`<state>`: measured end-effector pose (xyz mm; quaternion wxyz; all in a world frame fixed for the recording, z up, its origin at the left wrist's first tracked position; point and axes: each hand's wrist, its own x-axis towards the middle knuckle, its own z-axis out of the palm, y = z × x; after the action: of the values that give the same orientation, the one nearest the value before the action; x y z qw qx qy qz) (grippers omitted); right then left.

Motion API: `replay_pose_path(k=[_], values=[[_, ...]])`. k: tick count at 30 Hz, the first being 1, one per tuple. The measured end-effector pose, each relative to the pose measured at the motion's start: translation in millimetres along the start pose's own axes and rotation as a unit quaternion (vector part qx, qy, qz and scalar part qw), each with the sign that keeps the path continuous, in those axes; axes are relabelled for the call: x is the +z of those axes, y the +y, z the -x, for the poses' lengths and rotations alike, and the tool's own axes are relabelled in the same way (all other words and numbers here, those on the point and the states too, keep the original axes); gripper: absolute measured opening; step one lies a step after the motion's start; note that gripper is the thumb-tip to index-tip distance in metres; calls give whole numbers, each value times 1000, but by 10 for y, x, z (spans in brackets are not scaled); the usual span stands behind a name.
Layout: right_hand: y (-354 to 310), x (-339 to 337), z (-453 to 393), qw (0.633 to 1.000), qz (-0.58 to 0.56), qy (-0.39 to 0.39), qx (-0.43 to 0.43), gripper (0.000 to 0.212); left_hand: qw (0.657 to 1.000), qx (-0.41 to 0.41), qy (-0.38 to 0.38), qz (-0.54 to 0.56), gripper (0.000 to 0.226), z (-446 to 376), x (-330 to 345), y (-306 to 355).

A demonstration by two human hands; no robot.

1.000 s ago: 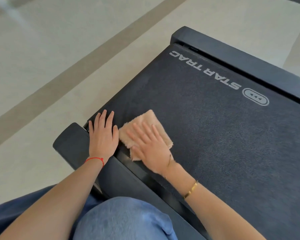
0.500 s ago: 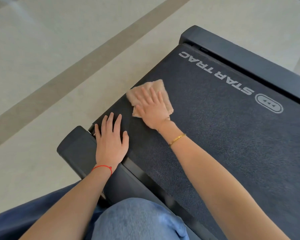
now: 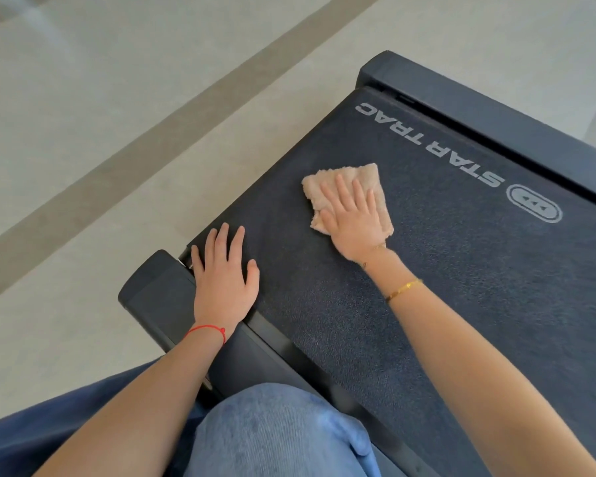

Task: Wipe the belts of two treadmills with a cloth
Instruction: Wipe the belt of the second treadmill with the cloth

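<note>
Mid-wipe on the first treadmill belt (image 3: 427,304), near its rear end by the printed STAR TRAC lettering (image 3: 427,142). Right hand (image 3: 355,222) flat, fingers straight and slightly spread, pressing the folded beige cloth (image 3: 369,180) onto the belt; no curl round the cloth, only downward pressure, cloth edges showing beyond the fingertips and on either side of the palm. Left hand (image 3: 222,280) also flat with fingers extended, holding nothing, resting on the near corner of the belt beside the dark side rail (image 3: 159,297), apparently as a brace. Hard to tell from the surface which parts are already clean: no clear streak or sheen, just the speckled dark texture all over. Judged from this, only a strip near the belt's end covered so far, with most of this belt stretching off to the right and the whole second treadmill, nowhere in view, left to do. Compared with half a second ago: cloth and right hand shifted away from the belt's left edge toward the middle, closer to the lettering; a full second ago, right beside the left hand at the near corner. Left hand in much the same braced spot throughout. Blue denim knee (image 3: 272,432) low in the view, pale floor (image 3: 83,132) beyond.
</note>
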<state>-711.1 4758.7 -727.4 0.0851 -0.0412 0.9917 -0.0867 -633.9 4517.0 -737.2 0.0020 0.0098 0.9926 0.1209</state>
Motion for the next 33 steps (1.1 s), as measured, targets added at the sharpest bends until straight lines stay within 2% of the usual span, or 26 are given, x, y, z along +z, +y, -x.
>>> replay_pose_path(k=[5,8,11,15,17,20,24,26,29,33], values=[[-217,219,1038,992,8,-16,-121,56,1000,13,6,-12,59,9,7,7],[-72,261,1525,985,22,-30,-168,54,999,41,5,-6,55,26,3,18],[340,180,1616,993,22,-9,-112,56,997,77,3,-1,53,43,6,38],[823,50,1373,998,9,15,63,55,993,119,-4,4,53,49,42,193],[803,43,1313,994,-9,22,109,54,990,139,-11,5,54,56,87,323],[522,129,1458,996,-11,15,91,54,988,156,-14,11,54,56,161,497],[136,312,2038,998,9,-3,-55,54,983,183,-19,1,54,61,250,644],[147,358,2308,996,-7,-8,-85,53,984,180,-13,-3,54,82,288,669],[445,303,2390,998,-1,-11,-56,55,985,170,-8,-11,54,90,305,688],[961,126,2082,997,10,7,81,57,987,160,-17,-17,54,97,284,721]])
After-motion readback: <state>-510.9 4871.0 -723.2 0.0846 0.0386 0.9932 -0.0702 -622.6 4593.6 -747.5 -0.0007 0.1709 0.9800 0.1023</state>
